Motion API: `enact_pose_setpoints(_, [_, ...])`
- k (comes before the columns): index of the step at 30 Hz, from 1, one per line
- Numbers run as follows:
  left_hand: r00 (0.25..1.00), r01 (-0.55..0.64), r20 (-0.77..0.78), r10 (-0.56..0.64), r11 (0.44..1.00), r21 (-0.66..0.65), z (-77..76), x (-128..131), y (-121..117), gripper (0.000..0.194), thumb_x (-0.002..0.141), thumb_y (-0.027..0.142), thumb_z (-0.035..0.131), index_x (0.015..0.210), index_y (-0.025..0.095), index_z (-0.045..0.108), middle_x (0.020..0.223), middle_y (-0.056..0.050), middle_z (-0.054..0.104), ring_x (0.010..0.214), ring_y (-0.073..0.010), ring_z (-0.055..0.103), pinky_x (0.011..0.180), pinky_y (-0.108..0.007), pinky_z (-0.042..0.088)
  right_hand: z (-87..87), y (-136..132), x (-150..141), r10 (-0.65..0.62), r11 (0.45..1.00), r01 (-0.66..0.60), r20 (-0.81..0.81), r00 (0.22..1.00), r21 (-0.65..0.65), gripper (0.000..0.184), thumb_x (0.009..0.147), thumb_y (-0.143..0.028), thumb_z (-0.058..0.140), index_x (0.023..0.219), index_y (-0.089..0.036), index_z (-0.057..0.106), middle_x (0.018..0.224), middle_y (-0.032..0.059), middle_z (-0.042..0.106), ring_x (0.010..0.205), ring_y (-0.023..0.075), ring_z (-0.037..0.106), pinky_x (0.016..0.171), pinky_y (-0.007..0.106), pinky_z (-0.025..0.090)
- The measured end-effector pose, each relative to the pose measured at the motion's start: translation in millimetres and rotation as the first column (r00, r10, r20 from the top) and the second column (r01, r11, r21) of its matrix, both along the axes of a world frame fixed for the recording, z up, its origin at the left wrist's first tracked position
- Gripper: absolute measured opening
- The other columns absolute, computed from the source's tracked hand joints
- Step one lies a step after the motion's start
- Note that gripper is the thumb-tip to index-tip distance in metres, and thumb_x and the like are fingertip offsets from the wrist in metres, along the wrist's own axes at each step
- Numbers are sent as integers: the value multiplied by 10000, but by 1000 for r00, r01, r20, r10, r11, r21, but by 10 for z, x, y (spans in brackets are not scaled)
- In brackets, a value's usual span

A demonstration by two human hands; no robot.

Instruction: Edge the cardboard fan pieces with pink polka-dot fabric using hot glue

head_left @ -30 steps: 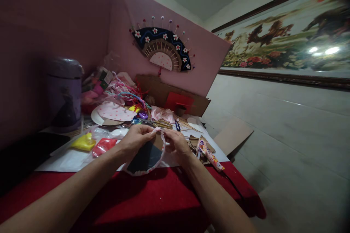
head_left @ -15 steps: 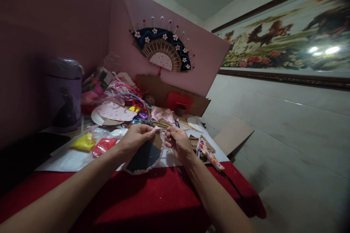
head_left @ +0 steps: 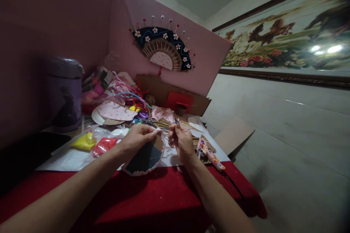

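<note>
My left hand (head_left: 140, 136) pinches the upper corner of a dark cardboard piece (head_left: 144, 156), whose edge is wrapped in pale pink dotted cloth. The piece hangs tilted over the table's front part, its rounded lower edge toward me. Just right of it, apart from the cloth edge, my right hand (head_left: 181, 141) is closed with thumb and fingertips together. Whatever sits between those fingertips is too small to make out. Beside the right wrist lies a floral-patterned wrapped stick (head_left: 210, 154) on cardboard scraps.
Bags of yellow clay (head_left: 84, 142) and red clay (head_left: 104, 146) lie at left, near a purple canister (head_left: 65, 94). Behind are dotted cloth (head_left: 116, 111), pipe cleaners (head_left: 128, 92) and a cardboard strip (head_left: 153, 85). A decorated fan (head_left: 164, 45) hangs on the pink panel. Red cloth (head_left: 136, 196) covers the front edge.
My right hand has drawn slightly to the right, away from the cloth edge. My left hand keeps its pinch on the cardboard piece.
</note>
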State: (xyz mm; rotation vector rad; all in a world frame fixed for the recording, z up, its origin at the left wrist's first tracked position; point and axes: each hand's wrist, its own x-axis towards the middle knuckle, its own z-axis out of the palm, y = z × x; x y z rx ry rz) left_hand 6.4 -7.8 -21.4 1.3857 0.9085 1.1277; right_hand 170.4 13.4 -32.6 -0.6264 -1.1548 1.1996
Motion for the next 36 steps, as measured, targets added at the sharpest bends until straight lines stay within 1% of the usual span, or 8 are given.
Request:
enact_pose_setpoints(4, [999, -7, 34, 8, 1000, -8, -33, -14, 18, 319, 659, 439, 682, 694, 127, 628, 600, -13, 609, 530, -126, 519, 523, -241, 356, -19, -27, 1, -149, 981, 135, 98, 984, 136, 332, 829, -487, 521, 887, -164, 576, 707, 51, 677, 588, 143, 595, 386, 191, 377])
enact_pose_setpoints(10, [996, -15, 89, 17, 1000, -26, -14, -19, 7, 301, 640, 414, 701, 712, 124, 658, 597, -14, 624, 528, -128, 525, 523, -241, 362, -17, -147, -38, -164, 970, 110, 245, 956, 217, 422, 893, -481, 413, 1084, -141, 573, 897, 116, 719, 769, 206, 651, 485, 248, 465])
enact_pose_setpoints(16, [988, -48, 144, 51, 999, -25, 22, -9, -16, 251, 617, 366, 716, 603, 129, 632, 555, -1, 612, 519, -113, 509, 540, -233, 368, 2, -265, -63, -196, 947, 76, 372, 907, 313, 413, 923, -419, 392, 1216, -157, 520, 998, 107, 711, 722, 180, 639, 616, 307, 511])
enact_pose_setpoints(21, [986, -42, 158, 45, 999, -18, 28, -4, -20, 256, 617, 371, 713, 591, 135, 619, 542, 9, 586, 512, -112, 492, 527, -234, 358, -28, -210, -74, -202, 947, 109, 297, 933, 301, 439, 912, -431, 393, 1256, -166, 459, 1126, 119, 660, 832, 195, 630, 509, 262, 495])
enact_pose_setpoints(24, [985, -43, 164, 48, 998, -36, 37, -4, -22, 256, 597, 375, 723, 605, 139, 623, 548, 12, 583, 513, -114, 490, 516, -232, 355, -52, -189, -80, -186, 961, 101, 329, 926, 258, 449, 911, -427, 393, 1273, -166, 445, 1054, 111, 691, 710, 174, 631, 518, 265, 495])
enact_pose_setpoints(27, [985, -47, 165, 56, 997, -60, 46, -6, -27, 255, 589, 375, 726, 599, 141, 623, 548, 12, 585, 505, -111, 484, 502, -229, 344, -66, -207, -75, -217, 949, 99, 393, 893, 299, 435, 922, -411, 381, 1289, -185, 439, 1004, 92, 709, 590, 152, 608, 587, 298, 508])
enact_pose_setpoints(31, [985, -48, 164, 57, 997, -53, 49, -13, -35, 250, 601, 369, 721, 595, 139, 622, 550, 9, 590, 512, -109, 491, 512, -230, 352, -64, -248, -47, -358, 870, 77, 517, 777, 487, 415, 949, -353, 330, 1330, -211, 409, 1056, 88, 696, 618, 161, 632, 665, 322, 519])
enact_pose_setpoints(36, [988, -34, 152, 41, 998, -49, 43, -29, -35, 247, 630, 371, 705, 635, 135, 629, 584, -1, 610, 538, -114, 511, 526, -229, 365, -66, -216, 14, -561, 659, -63, 545, 623, 750, 480, 946, -209, 321, 1421, -204, 259, 1191, 100, 629, 1024, 205, 625, 869, 367, 501])
